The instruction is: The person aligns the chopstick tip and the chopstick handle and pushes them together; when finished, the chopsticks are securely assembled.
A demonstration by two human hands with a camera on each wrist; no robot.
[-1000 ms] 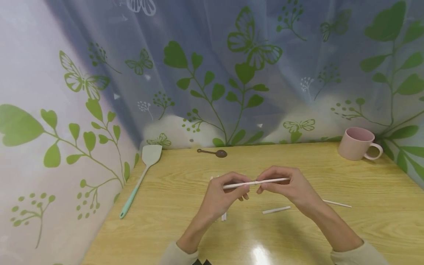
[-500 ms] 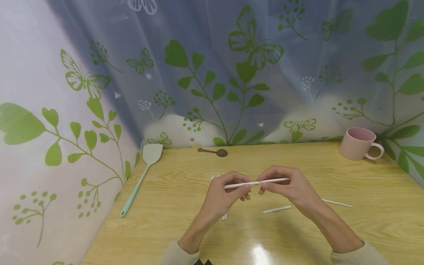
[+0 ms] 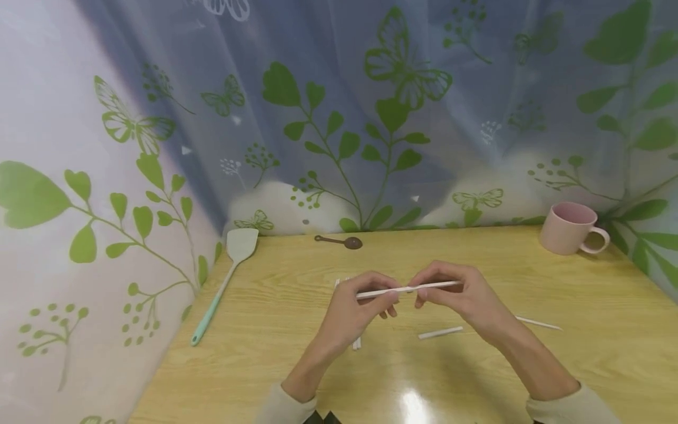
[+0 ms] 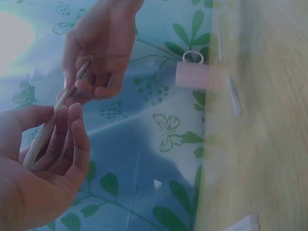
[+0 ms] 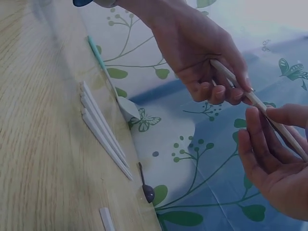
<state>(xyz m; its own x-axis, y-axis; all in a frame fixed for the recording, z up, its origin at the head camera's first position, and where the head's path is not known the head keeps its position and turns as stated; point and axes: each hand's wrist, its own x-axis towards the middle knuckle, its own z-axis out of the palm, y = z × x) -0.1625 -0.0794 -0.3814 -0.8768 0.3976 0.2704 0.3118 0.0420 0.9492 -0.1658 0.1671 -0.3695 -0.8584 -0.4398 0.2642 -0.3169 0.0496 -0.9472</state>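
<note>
A thin white chopstick [image 3: 373, 293] is held level above the table, between both hands. My left hand [image 3: 349, 312] pinches its thicker left part between thumb and fingers. My right hand [image 3: 468, 297] pinches the thinner right part, the fingertips of both hands close together near the middle. A small seam shows there. In the left wrist view the same chopstick [image 4: 39, 147] runs from one palm to the other. Several white chopsticks [image 5: 103, 127] lie side by side on the table, partly hidden behind my left forearm in the head view.
A short white stick [image 3: 441, 333] and a thinner one [image 3: 539, 323] lie near my right hand. A brown spoon [image 3: 339, 241] lies at the back, a spatula [image 3: 219, 300] at left. The pink mug [image 3: 567, 229] stands back right, before the patterned curtain [image 3: 328, 35].
Both hands stay on the chopstick in almost the same place, with the right hand shifted very slightly upward. The view has moved a little; the things on the table lie as before.
</note>
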